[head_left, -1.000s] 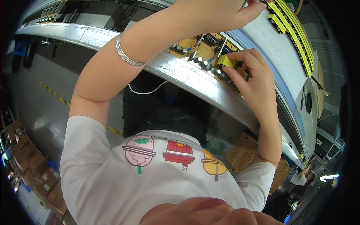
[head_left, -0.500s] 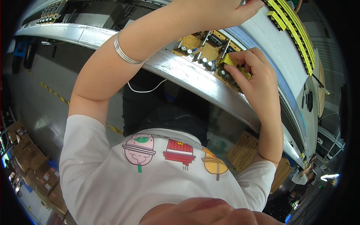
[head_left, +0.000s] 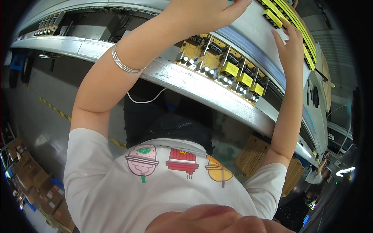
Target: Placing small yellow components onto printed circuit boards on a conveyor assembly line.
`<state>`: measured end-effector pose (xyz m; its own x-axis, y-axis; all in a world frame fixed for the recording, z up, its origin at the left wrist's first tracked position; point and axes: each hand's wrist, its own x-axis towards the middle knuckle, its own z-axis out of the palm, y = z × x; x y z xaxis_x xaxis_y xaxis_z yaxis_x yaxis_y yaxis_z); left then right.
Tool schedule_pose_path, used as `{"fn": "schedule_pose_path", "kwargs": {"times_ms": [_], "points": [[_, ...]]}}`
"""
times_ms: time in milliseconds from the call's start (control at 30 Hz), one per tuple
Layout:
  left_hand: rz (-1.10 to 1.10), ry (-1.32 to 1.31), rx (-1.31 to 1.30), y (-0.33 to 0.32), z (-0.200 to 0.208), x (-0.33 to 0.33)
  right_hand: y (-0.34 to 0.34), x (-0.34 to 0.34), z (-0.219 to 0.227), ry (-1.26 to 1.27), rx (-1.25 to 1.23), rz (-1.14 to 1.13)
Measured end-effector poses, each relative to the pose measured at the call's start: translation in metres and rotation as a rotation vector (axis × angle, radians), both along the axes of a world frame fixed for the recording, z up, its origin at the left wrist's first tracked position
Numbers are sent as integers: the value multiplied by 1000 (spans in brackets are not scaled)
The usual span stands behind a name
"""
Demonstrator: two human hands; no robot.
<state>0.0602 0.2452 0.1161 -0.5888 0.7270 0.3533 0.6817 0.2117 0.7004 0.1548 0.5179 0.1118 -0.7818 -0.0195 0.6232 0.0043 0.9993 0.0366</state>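
So the left hand [head_left: 208, 13] is chopped off by the top edge: thumb's sticking out, but most of the fingers are gone, so I can't tell if it's holding anything. Right hand [head_left: 291, 43] has thumb and finger spread fairly wide, fingertips right by a short row of yellow blocks [head_left: 272, 18]; touching or just beside, can't tell.

The circuit boards [head_left: 211, 60] sit in a joined row along the shiny, scuffed metal rail [head_left: 186, 76], brown and flat with upright metal plates and little round cans. Three carry boxy yellow parts [head_left: 244, 80]. Far-left boards [head_left: 48, 24] are too small to make out.
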Motion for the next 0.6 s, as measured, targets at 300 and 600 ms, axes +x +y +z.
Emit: {"fn": "schedule_pose_path", "kwargs": {"times_ms": [300, 600], "points": [[-86, 45, -12, 3, -11, -15, 6, -11, -14, 128, 63, 63], [-33, 227, 101, 9, -10, -13, -75, 44, 17, -27, -542, 280]]}}
